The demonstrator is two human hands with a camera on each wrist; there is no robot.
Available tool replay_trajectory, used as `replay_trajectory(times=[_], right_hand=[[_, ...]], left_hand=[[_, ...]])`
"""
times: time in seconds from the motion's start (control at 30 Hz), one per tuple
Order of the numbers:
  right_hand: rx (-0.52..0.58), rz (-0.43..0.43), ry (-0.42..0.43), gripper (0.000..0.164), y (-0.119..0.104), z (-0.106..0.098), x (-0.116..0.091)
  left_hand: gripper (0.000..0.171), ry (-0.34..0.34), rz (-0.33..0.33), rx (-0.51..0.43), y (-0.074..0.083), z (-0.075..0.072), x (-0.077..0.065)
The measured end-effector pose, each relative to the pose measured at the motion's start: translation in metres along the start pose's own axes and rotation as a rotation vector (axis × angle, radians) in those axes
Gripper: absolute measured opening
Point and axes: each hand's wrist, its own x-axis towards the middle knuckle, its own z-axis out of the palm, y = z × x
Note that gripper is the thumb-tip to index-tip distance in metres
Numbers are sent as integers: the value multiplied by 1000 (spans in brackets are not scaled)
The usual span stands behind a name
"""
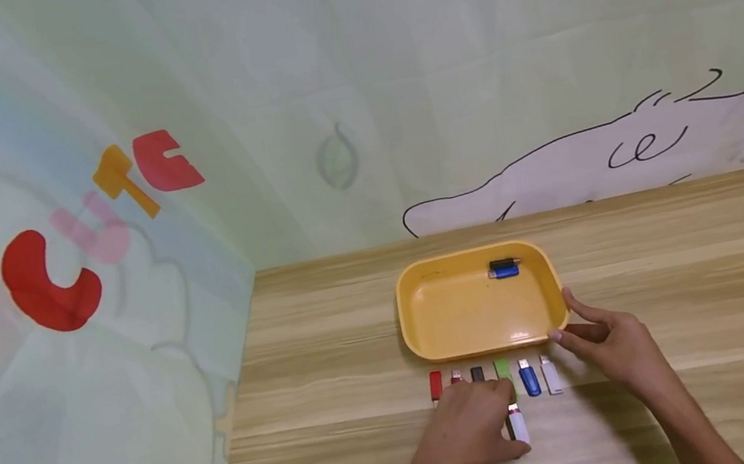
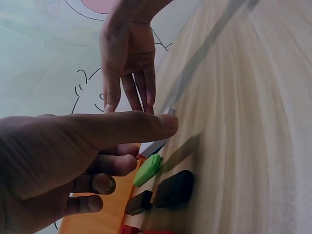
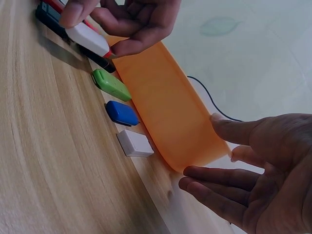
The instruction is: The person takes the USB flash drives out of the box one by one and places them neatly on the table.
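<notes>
In the head view, my left hand point(image 1: 465, 428) pinches a white USB flash drive point(image 1: 517, 426) with a red end between thumb and fingers, just above the table. My right hand point(image 1: 617, 347) touches the front right corner of a yellow-orange tray point(image 1: 427, 349), its fingers mostly straight. A row of flash drives lies along the tray's near side: red point(image 1: 436, 386), dark red, partly covered, black point(image 1: 477, 373), green point(image 1: 502, 368), blue point(image 1: 529, 378) and white point(image 1: 551, 376). Another black drive point(image 2: 174, 189) lies nearer, hidden by my left hand in the head view.
Inside the tray, at its back right, lie a black flash drive point(image 1: 502, 264) and a blue one point(image 1: 504, 273). The wood-grain table point(image 1: 715, 275) meets a printed cloth point(image 1: 295, 114) at the back and left.
</notes>
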Motion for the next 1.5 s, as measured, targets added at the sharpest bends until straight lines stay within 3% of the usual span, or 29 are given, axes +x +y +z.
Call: replay_trajectory(times=[0.27,0.57,1.5], right_hand=[[1,-6,4,76,0,0,-1],[3,2,0,77,-1,1,0],[19,42,-13,79,0,0,1]], left_hand=[[45,-26,-1,23,4,6,-1],[47,-94,-29,-38,3,10,1],[48,-145,-79,-90,3,13,6]])
